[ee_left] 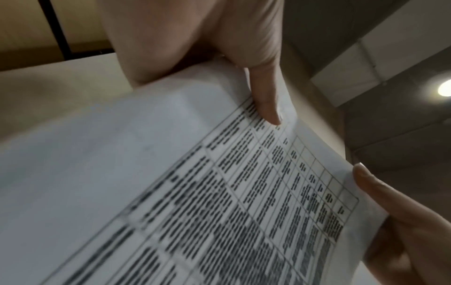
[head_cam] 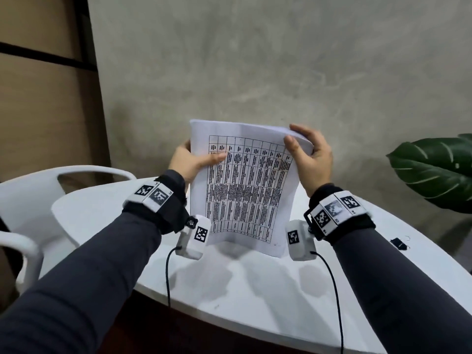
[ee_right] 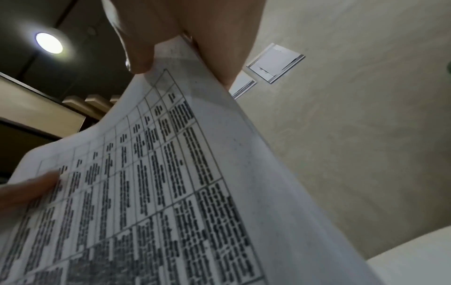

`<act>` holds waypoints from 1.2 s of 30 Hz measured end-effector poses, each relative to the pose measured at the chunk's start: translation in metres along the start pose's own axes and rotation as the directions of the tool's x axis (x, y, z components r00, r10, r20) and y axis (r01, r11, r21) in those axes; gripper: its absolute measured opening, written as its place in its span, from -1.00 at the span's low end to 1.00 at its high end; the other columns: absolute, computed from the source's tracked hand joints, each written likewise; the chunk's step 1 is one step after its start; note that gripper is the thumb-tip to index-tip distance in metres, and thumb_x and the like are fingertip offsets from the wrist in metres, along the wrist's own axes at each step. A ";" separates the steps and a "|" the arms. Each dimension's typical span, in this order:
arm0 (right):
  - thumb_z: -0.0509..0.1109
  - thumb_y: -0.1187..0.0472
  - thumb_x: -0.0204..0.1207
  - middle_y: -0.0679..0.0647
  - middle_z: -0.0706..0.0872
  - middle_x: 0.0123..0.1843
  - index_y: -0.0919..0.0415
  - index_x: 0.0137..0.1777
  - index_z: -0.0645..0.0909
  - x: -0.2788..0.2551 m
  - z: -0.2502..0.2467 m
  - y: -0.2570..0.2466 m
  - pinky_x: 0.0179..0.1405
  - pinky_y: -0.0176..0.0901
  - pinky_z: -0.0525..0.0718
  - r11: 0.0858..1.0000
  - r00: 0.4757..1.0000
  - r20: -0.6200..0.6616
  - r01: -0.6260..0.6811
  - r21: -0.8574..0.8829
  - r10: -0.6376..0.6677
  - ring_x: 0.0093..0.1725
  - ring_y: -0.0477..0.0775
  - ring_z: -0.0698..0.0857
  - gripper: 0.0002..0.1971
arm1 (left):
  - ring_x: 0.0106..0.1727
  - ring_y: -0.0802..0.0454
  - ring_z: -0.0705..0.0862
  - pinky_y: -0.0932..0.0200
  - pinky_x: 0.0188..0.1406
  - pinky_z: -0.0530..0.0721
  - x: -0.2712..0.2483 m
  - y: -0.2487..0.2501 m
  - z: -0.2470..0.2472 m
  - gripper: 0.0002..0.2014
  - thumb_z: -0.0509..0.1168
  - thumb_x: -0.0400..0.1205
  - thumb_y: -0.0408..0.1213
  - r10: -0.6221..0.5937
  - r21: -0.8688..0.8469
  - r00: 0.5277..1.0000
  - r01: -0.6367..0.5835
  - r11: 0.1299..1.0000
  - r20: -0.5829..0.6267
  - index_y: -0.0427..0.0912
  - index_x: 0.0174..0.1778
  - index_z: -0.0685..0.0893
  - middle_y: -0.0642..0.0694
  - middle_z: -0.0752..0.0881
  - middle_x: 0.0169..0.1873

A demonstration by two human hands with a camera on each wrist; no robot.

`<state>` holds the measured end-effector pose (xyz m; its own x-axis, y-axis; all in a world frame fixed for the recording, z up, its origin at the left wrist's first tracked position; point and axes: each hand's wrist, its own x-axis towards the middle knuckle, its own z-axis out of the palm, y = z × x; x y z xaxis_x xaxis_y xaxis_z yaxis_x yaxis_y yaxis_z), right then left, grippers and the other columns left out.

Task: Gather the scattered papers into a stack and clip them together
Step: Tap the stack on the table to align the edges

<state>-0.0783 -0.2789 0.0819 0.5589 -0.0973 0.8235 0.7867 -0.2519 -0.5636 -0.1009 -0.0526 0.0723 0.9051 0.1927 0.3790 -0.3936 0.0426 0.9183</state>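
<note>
A stack of white papers (head_cam: 245,187) printed with a dense table stands upright on its lower edge on the white table (head_cam: 255,290). My left hand (head_cam: 191,159) grips its left edge, thumb across the front sheet. My right hand (head_cam: 311,152) pinches the top right corner, thumb in front and fingers behind. The left wrist view shows the papers (ee_left: 171,192) under my left thumb (ee_left: 266,100), and the right wrist view shows the papers (ee_right: 171,173) held between thumb and fingers (ee_right: 219,48). A black binder clip (head_cam: 398,243) lies on the table at the right.
A white chair (head_cam: 33,200) stands at the table's left side. A large green plant leaf (head_cam: 434,172) hangs over the right. A grey wall (head_cam: 255,60) rises close behind the table. Cables (head_cam: 167,277) trail from both wrist cameras over the near table edge.
</note>
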 end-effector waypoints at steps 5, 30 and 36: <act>0.40 -0.13 0.41 0.09 0.61 0.19 0.11 0.28 0.62 0.005 -0.001 -0.001 0.34 0.11 0.60 0.989 0.991 -0.083 -0.115 -0.089 0.108 0.20 -0.04 0.60 -0.51 | 0.05 -0.19 0.70 -0.26 0.30 0.61 -0.001 -0.011 0.003 -0.62 0.54 0.31 -0.56 -0.017 -0.014 0.998 0.017 1.000 -0.063 -0.16 -0.09 0.59 -0.13 0.72 -0.12; 0.54 0.17 0.28 -0.11 0.80 -0.40 0.32 0.02 0.59 0.008 -0.036 0.015 -0.29 -0.39 0.72 0.806 0.817 0.299 -0.559 0.194 0.494 -0.35 -0.25 0.76 -0.64 | -0.28 0.11 0.82 -0.14 0.38 0.59 0.002 -0.016 -0.019 -0.70 0.54 0.31 -0.46 -0.188 -0.046 0.982 0.188 0.981 0.002 -0.39 -0.07 0.72 -0.10 0.86 -0.29; 0.51 0.08 0.22 -0.04 0.86 -0.18 0.17 0.00 0.65 -0.003 -0.033 0.027 0.07 0.06 0.77 0.801 0.879 0.160 -0.475 0.364 0.449 -0.10 0.03 0.81 -0.65 | -0.21 0.13 0.75 0.09 0.15 0.68 0.015 -0.007 -0.011 -0.81 0.52 0.40 -0.40 0.053 0.026 0.998 -0.052 0.998 -0.023 -0.18 -0.12 0.70 0.14 0.81 -0.33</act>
<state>-0.0677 -0.3173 0.0664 0.8865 -0.0447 0.4606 0.4599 0.1950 -0.8663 -0.0868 -0.0393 0.0704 0.8791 0.2176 0.4240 -0.4358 0.0067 0.9000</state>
